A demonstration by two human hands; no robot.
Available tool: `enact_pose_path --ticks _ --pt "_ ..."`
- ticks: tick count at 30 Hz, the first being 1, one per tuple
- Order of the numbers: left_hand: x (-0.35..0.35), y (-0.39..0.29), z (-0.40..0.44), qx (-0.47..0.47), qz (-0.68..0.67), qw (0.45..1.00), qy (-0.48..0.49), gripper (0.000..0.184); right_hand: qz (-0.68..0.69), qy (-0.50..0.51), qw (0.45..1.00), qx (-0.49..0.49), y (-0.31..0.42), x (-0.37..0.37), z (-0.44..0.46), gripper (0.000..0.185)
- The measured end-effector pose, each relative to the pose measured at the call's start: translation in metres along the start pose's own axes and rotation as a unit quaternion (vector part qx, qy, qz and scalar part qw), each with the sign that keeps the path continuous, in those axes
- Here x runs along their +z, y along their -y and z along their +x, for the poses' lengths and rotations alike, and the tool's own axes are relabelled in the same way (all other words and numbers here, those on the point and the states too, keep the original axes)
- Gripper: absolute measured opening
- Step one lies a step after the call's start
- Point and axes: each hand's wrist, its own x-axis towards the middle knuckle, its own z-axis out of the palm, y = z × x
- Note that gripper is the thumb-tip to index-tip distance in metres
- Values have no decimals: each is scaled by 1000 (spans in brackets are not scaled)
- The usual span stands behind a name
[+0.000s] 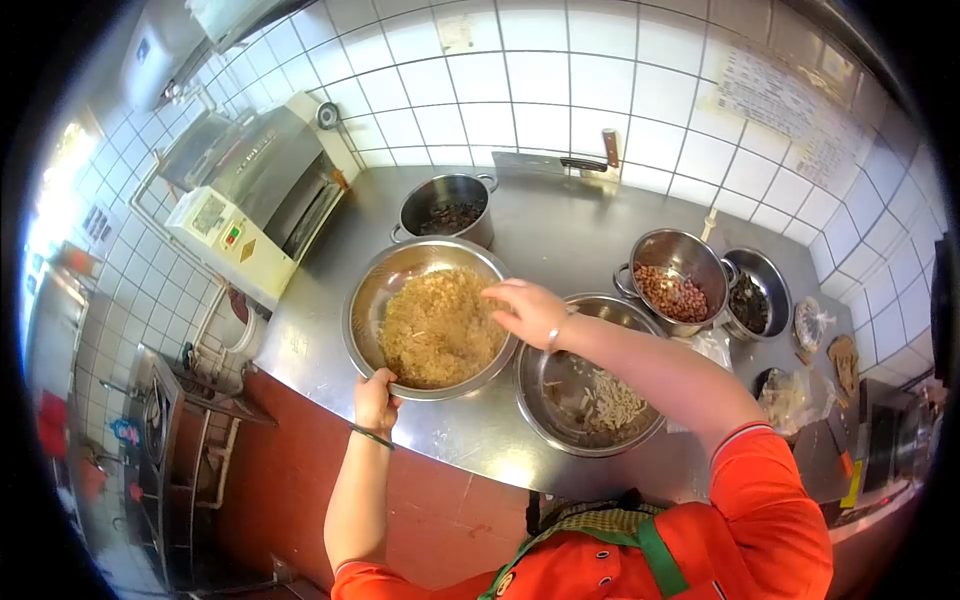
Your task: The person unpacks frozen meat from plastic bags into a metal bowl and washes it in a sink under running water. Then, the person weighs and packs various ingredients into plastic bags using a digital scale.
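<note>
A large steel mixing bowl (360,290) holds a heap of pale golden shreds or grains (435,335); their exact kind is not clear. My left hand (376,400) grips the bowl's near rim, thumb on top. Over the bowl's right side is my right hand (528,312), fingers bent and apart at the edge of the heap, with nothing visible in them. Under my right forearm, a second steel bowl (535,410) carries pale, short strips or pieces (612,402); my arm hides part of it.
Behind the bowl stands a steel pot (445,185) with dark contents. To the right are a pot of reddish beans or nuts (672,292), a bowl of dark pieces (748,305) and plastic bags (795,398). A cleaver (535,163) lies by the wall; a machine (250,190) stands left.
</note>
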Motion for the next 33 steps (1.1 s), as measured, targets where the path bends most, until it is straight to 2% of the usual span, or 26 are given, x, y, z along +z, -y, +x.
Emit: enact_pose_path --ticks 2,3,5,6,8,9,11,12,13,14,15,16,19,24,27,33 --pt "7 -5 -11 -9 -23 999 27 23 -101 -30 994 -6 -8 17 10 46" --pt "21 -13 -27 -6 -23 999 33 23 -104 -36 994 -5 1 13 12 46" --pt "60 -27 -64 71 -39 997 20 38 -164 54 964 203 17 -5 13 62" --pt "71 -23 -68 81 -57 995 32 42 -166 51 962 209 16 -9 12 62" --pt "97 -21 -81 75 -59 993 70 43 -72 17 957 279 7 -17 3 68" --pt "115 -20 -92 76 -64 992 83 43 -76 7 956 284 -1 -23 -4 68" --pt "146 -14 -110 79 -51 986 140 47 119 -70 928 346 -20 -34 -22 67" --pt "160 -10 -117 73 -35 984 158 48 209 -160 892 368 -34 -36 -31 57" --pt "174 -6 -124 67 -20 982 175 49 207 -175 887 374 -30 -54 -46 57" --pt "190 -3 -131 64 -16 979 192 49 394 -206 802 399 -26 -74 -63 51" --pt "205 2 -141 56 -20 976 210 49 566 -230 683 401 -26 -92 -81 45" --pt "220 8 -150 50 -25 972 228 48 608 -259 634 401 -34 -108 -97 36" --pt "258 23 -176 22 -23 961 275 47 647 -291 618 340 -47 -149 -149 43" --pt "320 56 -221 -23 -38 949 313 45 669 -376 551 328 -58 -217 -225 33" --pt "342 72 -239 -52 -45 941 332 46 648 -381 574 324 -61 -242 -261 32" --pt "376 91 -277 -59 -36 933 354 48 662 -391 559 311 -83 -271 -321 29"
